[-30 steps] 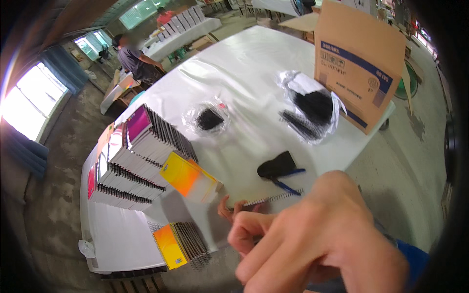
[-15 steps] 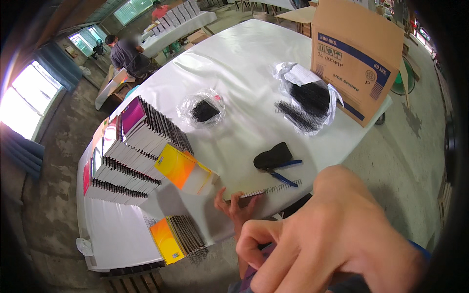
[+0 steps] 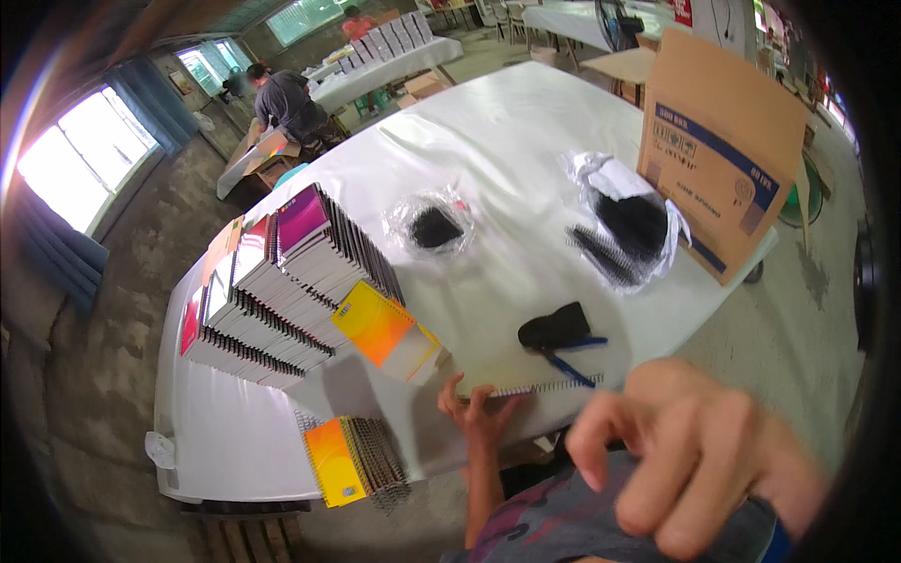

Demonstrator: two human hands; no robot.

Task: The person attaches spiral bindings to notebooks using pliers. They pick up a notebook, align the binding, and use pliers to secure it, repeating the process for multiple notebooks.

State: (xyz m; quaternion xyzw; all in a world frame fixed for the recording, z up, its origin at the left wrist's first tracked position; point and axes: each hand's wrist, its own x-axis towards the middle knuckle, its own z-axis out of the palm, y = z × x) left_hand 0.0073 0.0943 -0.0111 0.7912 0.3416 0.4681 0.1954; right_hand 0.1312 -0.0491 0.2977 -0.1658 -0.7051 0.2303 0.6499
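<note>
From the head view we look down on a long white worktop [image 3: 507,159]. Our left hand [image 3: 474,410] lies at its near edge with the fingers spread apart and flat, pressing on a white spiral-bound notebook [image 3: 526,387] whose wire binding runs along the side away from us; the grip is open and clamps nothing. Our right hand [image 3: 694,460] is raised close to the camera, large and blurred, above our patterned sleeve [image 3: 563,521]; its fingers curl loosely downward and we see nothing held between them.

Just beyond the notebook lie a blue pen [image 3: 568,368] and a black pouch-like object [image 3: 556,327], the two touching. To the left of the left hand an orange-and-yellow notebook [image 3: 385,330] leans against a tall, slanting stack of spiral notebooks [image 3: 282,281] with pink, purple and red covers. A smaller pile of orange-covered notebooks [image 3: 352,460] sits at the near edge of the worktop, partly overhanging it.

Farther back we see a small clear bag of black parts [image 3: 434,225] and a larger clear bag holding black spiral bindings [image 3: 624,230], the latter just beside a brown cardboard box [image 3: 718,150] at the right edge. In the distance another person [image 3: 282,98] bends over another table.
</note>
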